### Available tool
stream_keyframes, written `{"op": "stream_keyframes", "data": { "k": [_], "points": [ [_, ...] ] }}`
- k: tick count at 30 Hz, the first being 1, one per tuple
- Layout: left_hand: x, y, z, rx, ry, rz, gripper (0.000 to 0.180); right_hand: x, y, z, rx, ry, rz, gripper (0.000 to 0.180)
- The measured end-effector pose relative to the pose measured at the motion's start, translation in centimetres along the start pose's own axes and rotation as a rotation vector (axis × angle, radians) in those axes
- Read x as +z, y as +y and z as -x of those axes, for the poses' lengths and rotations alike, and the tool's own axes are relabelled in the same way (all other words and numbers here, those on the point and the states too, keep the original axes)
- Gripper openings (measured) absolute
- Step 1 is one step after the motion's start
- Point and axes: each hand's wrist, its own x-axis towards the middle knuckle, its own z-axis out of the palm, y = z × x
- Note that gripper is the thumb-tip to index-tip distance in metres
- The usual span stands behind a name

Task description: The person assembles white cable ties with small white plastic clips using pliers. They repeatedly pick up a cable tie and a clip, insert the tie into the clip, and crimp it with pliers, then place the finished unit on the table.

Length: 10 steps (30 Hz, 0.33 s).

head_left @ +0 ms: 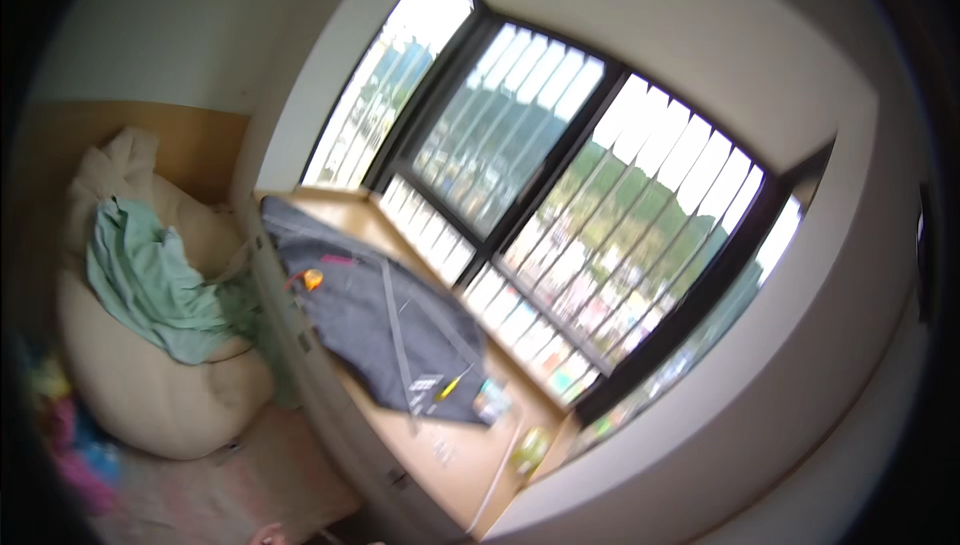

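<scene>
Neither of my hands can be made out. A small pinkish shape [268,535] shows at the lower edge, too blurred to name. Across the wooden window ledge [450,460] lies a dark grey cloth [360,315] with pale stripes. On the cloth are an orange object [313,280] with a red cord-like end, a pink strip [337,260], a slim yellow-handled item [449,388] and a whitish patterned patch [426,385]. A light blue and white packet [492,401] sits at the cloth's near right corner.
Left of the ledge is a bulky beige bedding heap [165,395] with a light green cloth [150,275] draped over it. Multicoloured fabric [75,435] shows at far left. A yellow-green item [528,452] and a white cable [497,480] lie on the ledge, below a barred window [560,205].
</scene>
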Motion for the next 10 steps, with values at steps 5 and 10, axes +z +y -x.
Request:
{"op": "stream_keyframes", "data": {
  "k": [5, 10],
  "points": [
    [7.2, 0.8, -0.3, 0.103, -0.058, 0.025, 0.017, -6.7, 1.7, 1.7, 0.186, 0.226, -0.105, 0.025],
    [10.3, 4.5, -2.2, 0.159, -0.155, -0.026, 0.013, -12.1, 0.5, -2.6, 0.274, 0.057, -0.214, 0.027]
  ]
}}
